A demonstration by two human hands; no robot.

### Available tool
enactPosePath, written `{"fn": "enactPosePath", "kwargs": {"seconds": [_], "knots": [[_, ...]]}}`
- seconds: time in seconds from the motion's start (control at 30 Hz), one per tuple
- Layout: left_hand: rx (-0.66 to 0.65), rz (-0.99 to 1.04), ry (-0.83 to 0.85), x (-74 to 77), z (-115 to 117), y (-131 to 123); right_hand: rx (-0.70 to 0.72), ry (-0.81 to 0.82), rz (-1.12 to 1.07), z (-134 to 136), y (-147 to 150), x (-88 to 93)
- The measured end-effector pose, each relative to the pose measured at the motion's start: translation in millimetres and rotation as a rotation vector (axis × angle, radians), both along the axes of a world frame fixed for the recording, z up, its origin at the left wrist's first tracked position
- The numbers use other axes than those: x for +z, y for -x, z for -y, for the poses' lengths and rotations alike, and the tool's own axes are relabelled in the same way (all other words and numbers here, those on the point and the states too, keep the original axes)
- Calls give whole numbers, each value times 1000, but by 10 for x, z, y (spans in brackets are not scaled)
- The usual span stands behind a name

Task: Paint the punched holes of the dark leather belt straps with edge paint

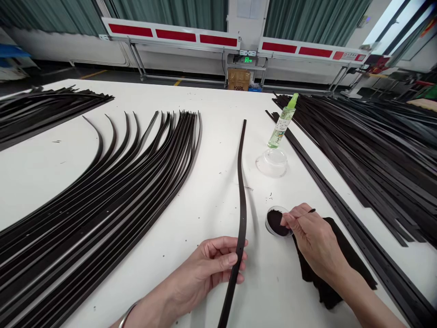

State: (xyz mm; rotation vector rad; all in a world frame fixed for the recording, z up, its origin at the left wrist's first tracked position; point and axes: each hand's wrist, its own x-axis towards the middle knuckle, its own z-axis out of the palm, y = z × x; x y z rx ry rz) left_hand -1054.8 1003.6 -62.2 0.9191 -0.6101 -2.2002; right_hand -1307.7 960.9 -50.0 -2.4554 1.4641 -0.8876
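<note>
Between the thumb and fingers of my left hand (215,264) is a long, narrow black strap (242,200). Its far part stretches away over the white table, bending slightly, and its near end runs out of view. To the right, my right hand (312,239) pinches a thin brush (303,214), its dark rear end sticking up behind the fingers. My fingertips are at the rim of a small clear dish (267,226) with black matter in it. They hide the working tip. A black cloth (322,282) lies beneath and beside my right hand.
Many black straps (112,200) fan across the left side of the table (218,150). More dark strips (355,141) pile up on the right. A green spray bottle (282,125) stands behind a clear plastic lid (272,162). Another black pile (44,109) lies far left.
</note>
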Motion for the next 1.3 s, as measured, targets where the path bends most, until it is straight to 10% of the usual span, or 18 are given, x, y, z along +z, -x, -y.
{"fn": "enactPosePath", "kwargs": {"seconds": [0.33, 0.5, 0.87, 1.3], "knots": [[42, -15, 2, -36, -29, -2, -296, -317, 553, -171, 44, 117], [58, -48, 21, -47, -41, 9, -212, -525, 926, -194, -22, 70], [65, -77, 1, -49, -50, 34, -14, -155, 530, -447, -401, 169], [88, -33, -1, -47, -17, 29, -6, 63, 28, -30, 28, 36]]}}
